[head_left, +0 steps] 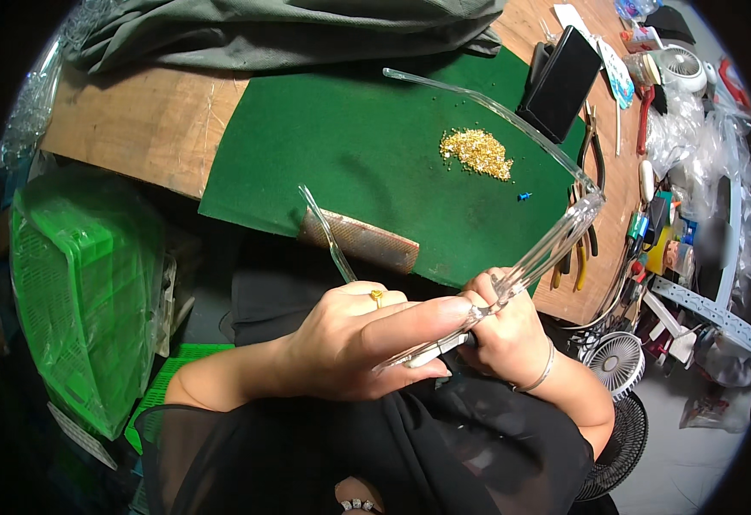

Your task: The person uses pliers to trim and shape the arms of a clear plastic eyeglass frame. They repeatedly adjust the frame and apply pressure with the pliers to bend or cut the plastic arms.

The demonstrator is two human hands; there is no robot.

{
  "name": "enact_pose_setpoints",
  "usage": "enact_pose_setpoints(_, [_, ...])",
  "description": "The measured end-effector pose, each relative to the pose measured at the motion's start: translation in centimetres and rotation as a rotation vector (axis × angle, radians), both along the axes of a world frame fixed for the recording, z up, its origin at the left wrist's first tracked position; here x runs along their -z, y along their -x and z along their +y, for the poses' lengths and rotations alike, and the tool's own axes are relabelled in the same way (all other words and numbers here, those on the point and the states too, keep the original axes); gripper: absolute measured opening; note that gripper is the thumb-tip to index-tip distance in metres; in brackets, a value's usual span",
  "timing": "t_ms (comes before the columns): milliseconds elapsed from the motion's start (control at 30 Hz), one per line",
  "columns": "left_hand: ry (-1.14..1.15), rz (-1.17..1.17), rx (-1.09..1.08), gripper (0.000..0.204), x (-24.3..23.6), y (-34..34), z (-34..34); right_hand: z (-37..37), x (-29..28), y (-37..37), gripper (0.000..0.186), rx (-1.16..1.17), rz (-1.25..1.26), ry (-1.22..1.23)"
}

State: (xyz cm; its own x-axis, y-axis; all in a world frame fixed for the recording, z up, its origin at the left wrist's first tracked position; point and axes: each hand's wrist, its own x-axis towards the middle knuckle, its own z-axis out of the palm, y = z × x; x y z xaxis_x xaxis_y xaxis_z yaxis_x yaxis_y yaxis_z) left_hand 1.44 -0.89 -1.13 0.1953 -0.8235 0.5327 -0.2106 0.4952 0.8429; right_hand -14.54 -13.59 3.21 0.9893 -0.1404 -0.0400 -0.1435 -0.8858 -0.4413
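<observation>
Both hands hold a clear eyeglass frame (547,245) close to my body. Its one arm stretches up and back over the green mat, and the other arm (328,232) sticks up behind my left hand. My left hand (354,330), with a gold ring, has its thumb and fingers closed round the left part of the frame. My right hand (508,335), with a bracelet at the wrist, grips the frame near the middle. A flat silvery piece with a dark end (440,348) shows between the hands; I cannot make out its kind.
On the green mat (307,129) lie a heap of tiny gold-coloured parts (476,154), a blue push pin (524,196) and a ridged brown piece (358,240) at the near edge. Rightward are a black phone (561,83), pliers (594,154) and small fans (613,365). Green crates (84,300) stand left.
</observation>
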Motion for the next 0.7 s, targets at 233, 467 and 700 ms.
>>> enact_pose_setpoints(233, [-0.1, -0.06, 0.12, 0.086, 0.0, -0.6, 0.3, 0.6, 0.2, 0.5, 0.02, 0.04, 0.06, 0.045])
enact_pose_setpoints(467, [-0.311, 0.283, 0.204, 0.109, -0.8, -0.8, 0.6, -0.5, -1.3, -0.3, 0.036, 0.074, 0.365, -0.584])
enact_pose_setpoints(700, [-0.333, 0.428, 0.184, 0.1, -1.3, -1.0, 0.4, -1.1, -2.2, -0.2, 0.031, 0.11, 0.497, -1.076])
